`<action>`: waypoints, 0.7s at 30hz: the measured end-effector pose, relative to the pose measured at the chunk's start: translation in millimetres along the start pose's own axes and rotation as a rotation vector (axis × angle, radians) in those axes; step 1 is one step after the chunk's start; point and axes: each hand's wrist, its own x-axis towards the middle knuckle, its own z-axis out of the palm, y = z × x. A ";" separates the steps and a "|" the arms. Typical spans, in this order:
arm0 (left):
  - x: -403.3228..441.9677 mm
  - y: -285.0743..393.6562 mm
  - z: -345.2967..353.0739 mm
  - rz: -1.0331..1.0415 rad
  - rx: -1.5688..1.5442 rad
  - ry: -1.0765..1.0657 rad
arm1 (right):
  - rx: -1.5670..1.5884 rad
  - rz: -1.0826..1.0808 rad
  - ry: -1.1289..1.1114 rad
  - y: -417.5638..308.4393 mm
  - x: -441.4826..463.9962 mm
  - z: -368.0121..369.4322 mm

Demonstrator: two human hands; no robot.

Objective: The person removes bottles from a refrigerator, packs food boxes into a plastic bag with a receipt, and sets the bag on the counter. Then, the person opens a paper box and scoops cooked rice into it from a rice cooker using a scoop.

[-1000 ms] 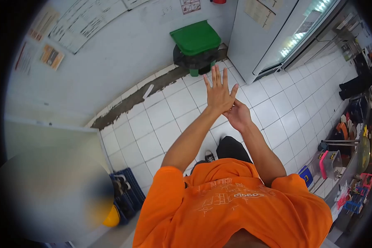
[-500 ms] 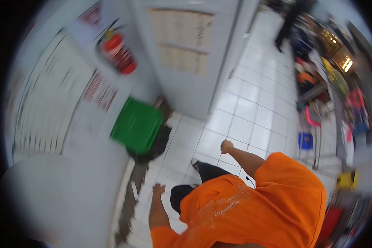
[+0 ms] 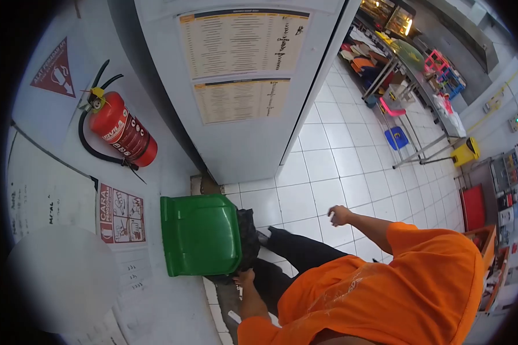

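Observation:
A green bin lid (image 3: 204, 236) faces up at me, on a bin against the wall. Black plastic bag (image 3: 248, 230) bulges out along the lid's right side. My left hand (image 3: 245, 278) is at the lid's lower right corner, beside the black bag. Its fingers reach toward the bin with gaps between them; whether they touch it I cannot tell. My right hand (image 3: 341, 215) hangs over the tiled floor, away from the bin. Its fingers are loosely bent, the thumb apart, and nothing shows in them.
A red fire extinguisher (image 3: 124, 129) hangs on the left wall, above an instruction sign (image 3: 122, 214). Past the bin stands a grey-white cabinet or door (image 3: 242, 155) with posted lists (image 3: 244, 43). At right are a metal table (image 3: 411, 75), a blue stool (image 3: 396, 138) and a yellow bucket (image 3: 465, 151).
I have come closer to the bin, and the view has turned. My left hand has moved up to the lid's edge. The right hand's fingers have loosened from a closed shape.

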 end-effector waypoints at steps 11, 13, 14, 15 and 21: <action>-81.0 -26.5 -91.6 0.402 -0.011 0.364 | -0.190 0.050 0.281 -37.5 54.5 104.2; -108.6 -34.3 -121.3 0.441 -0.106 0.431 | 0.034 -0.048 -0.101 -106.4 70.5 98.0; -120.2 -32.4 -132.7 0.504 -0.185 0.477 | -0.487 -0.441 0.021 -116.2 104.8 125.0; -131.8 -41.4 -146.1 0.566 -0.249 0.527 | 0.065 -0.191 -0.220 -172.1 73.6 99.8; -194.7 -46.1 -215.1 0.490 -0.486 0.595 | 0.023 -0.228 0.056 -299.7 80.3 167.3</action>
